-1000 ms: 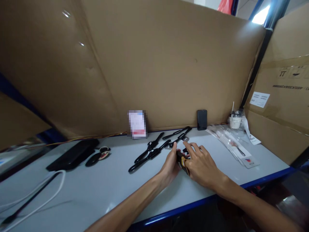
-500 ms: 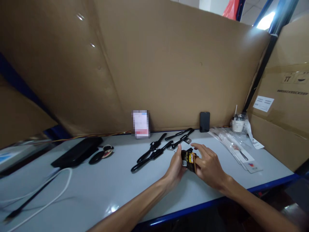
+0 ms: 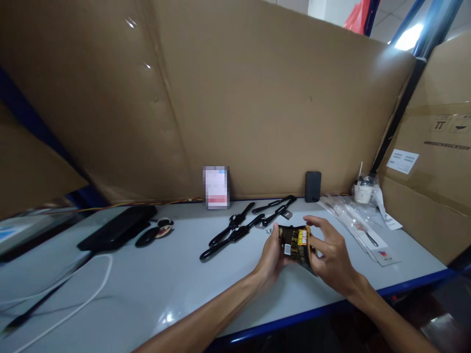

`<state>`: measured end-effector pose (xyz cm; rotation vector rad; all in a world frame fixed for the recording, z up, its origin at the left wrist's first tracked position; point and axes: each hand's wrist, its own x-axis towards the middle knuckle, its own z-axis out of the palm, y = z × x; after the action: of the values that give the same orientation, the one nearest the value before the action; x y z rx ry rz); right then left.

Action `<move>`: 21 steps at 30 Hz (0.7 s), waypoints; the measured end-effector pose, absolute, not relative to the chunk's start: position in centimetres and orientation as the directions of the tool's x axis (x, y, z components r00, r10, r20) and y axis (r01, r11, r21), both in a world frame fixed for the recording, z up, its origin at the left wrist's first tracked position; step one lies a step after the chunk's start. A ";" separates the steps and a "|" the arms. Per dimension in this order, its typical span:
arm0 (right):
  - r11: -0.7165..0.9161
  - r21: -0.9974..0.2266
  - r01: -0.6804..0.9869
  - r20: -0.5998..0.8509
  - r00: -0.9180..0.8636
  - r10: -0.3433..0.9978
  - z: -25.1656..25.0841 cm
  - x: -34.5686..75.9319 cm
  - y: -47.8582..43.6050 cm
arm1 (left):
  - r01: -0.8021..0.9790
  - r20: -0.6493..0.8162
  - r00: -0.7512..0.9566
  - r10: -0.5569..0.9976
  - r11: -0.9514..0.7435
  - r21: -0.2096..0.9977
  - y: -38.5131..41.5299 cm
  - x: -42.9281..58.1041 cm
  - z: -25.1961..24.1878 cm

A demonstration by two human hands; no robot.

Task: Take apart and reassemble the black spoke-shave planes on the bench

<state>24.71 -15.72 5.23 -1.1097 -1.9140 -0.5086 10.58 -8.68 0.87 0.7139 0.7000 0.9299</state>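
A small black packet (image 3: pixel 295 245) with gold print, a yellow-and-red label and a square code is held up over the front of the table. My left hand (image 3: pixel 271 255) grips its left side, thumb near the top edge. At the right edge, my right hand (image 3: pixel 331 252) has its lower fingers and thumb against the packet, while the index finger arches above it. What lies inside the packet is hidden. Just left of and behind the hands lie several long, glossy black pieces (image 3: pixel 232 236); their kind is unclear.
A screen with a blurred display (image 3: pixel 216 188) and a dark phone (image 3: pixel 313 187) lean on the cardboard wall. To the right are clear-wrapped packages (image 3: pixel 362 230) and a bagged white cup (image 3: pixel 363 191). A black case (image 3: pixel 119 228) and white cable (image 3: pixel 105 269) lie left.
The right hand has shifted right and lower, and the packet now looks wider, with more of its printed face showing. My left hand has stayed nearly in place. The view has shifted slightly.
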 end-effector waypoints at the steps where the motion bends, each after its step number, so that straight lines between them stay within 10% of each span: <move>1: 0.533 -0.089 0.842 0.821 -0.241 0.518 5.5 24.9 -16.3 | -0.447 -0.223 0.414 0.883 0.410 0.795 -8.6 10.5 0.8; 12: 0.478 -0.631 0.610 0.591 -0.020 0.806 7.0 28.0 -16.1 | -0.364 -0.239 0.643 0.727 0.565 0.740 -8.1 9.9 2.6; 21: 0.397 -0.664 0.633 0.692 0.319 0.648 7.3 29.1 -17.4 | -0.456 -0.452 0.476 0.755 0.651 0.607 -7.2 9.6 3.5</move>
<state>29.10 -17.37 7.27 -1.2736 -1.3531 0.0138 9.61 -7.21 3.47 0.4381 0.7653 0.7691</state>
